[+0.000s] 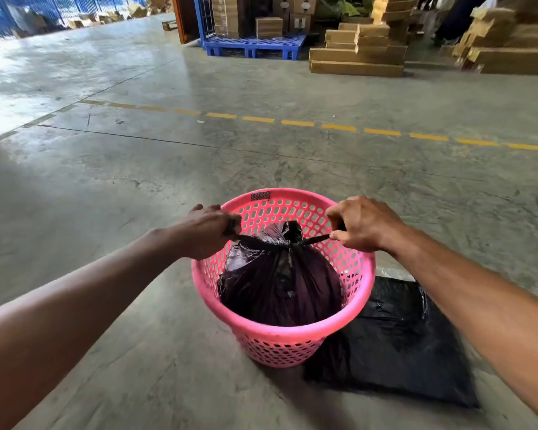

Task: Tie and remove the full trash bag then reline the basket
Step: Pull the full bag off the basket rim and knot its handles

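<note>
I am in the tying step. The full black plastic trash bag [278,283], bulging and round, sits inside the pink perforated plastic basket [280,333] on the grey concrete floor [137,187] right in front of me. My left hand [207,232] is clenched on one twisted tail of the bag's mouth at about nine o'clock from the knot, over the basket's rim. My right hand [362,223] is pinched shut on the other tail at about three o'clock. Both tails run taut toward the gathered neck [292,235] at the top of the bag, so I judge I am cinching a knot tight by pulling outward.

At about four o'clock from the basket, touching its base, lies a flat folded black plastic liner [395,346] on the floor, ready for the relining.

Next, as I see it, the knot needs one firm outward pull, perhaps a second loop if it feels loose. Then I should regrip at the neck and lift the bag straight up, steadying the light basket so that it does not rise with it. Only after that comes the fresh liner.
</note>
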